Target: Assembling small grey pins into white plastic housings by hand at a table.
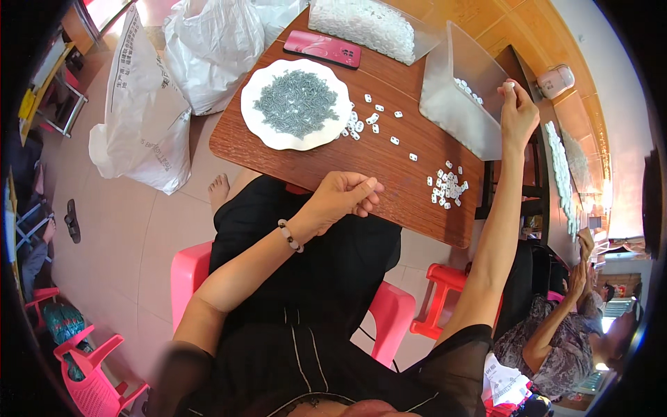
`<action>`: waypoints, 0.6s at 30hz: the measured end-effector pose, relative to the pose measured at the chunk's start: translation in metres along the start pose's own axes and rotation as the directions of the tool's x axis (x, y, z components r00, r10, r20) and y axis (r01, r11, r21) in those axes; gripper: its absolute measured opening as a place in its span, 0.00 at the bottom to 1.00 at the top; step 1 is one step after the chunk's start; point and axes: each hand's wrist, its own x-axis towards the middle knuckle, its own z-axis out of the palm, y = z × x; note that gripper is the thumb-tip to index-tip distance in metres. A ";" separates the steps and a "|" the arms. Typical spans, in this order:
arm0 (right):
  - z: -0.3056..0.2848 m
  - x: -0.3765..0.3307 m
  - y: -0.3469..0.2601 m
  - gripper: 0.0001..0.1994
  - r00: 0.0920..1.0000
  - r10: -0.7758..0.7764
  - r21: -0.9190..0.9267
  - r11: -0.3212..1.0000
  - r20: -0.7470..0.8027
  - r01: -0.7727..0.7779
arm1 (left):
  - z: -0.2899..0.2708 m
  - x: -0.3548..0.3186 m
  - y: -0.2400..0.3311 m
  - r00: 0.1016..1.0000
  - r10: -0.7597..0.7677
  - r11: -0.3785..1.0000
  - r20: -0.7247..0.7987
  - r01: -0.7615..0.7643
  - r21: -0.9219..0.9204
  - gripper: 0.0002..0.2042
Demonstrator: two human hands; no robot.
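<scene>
My left hand [345,197] is at the near edge of the brown table, thumb and fingers pressed together; whatever they hold is hidden. Above the right side of a translucent plastic bin [455,124], my right hand [520,117] is raised in a pinch. A pale spot shows at its fingertips, too small to name. Several small white two-holed plastic pieces [448,186] lie in a pile at the table's right, and others [356,126] are scattered beside the plate. The white scalloped plate [253,131] bears a heap of small grey metal screws [295,104]. A few white pieces lie inside the bin.
A second clear bin [422,43] full of white pieces stands at the table's far edge, near a pink phone [322,49]. White sacks [149,118] stand left on the floor. A red stool [445,295] is at right. Another person [556,333] works at a table on the right.
</scene>
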 end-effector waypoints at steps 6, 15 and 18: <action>0.024 0.015 0.041 0.14 0.922 0.263 -0.363 0.919 0.283 -0.151 | -0.004 -0.001 0.000 1.000 -0.008 1.000 0.014 0.008 -0.021 0.15; 0.034 -0.001 0.040 0.15 0.922 0.254 -0.282 0.944 0.293 -0.171 | -0.005 -0.001 0.001 1.000 -0.024 1.000 0.003 0.024 -0.011 0.12; 0.036 -0.026 0.000 0.09 0.999 -0.051 -0.114 0.992 -0.006 0.050 | -0.004 0.001 0.004 0.999 -0.049 0.999 0.013 0.049 0.000 0.12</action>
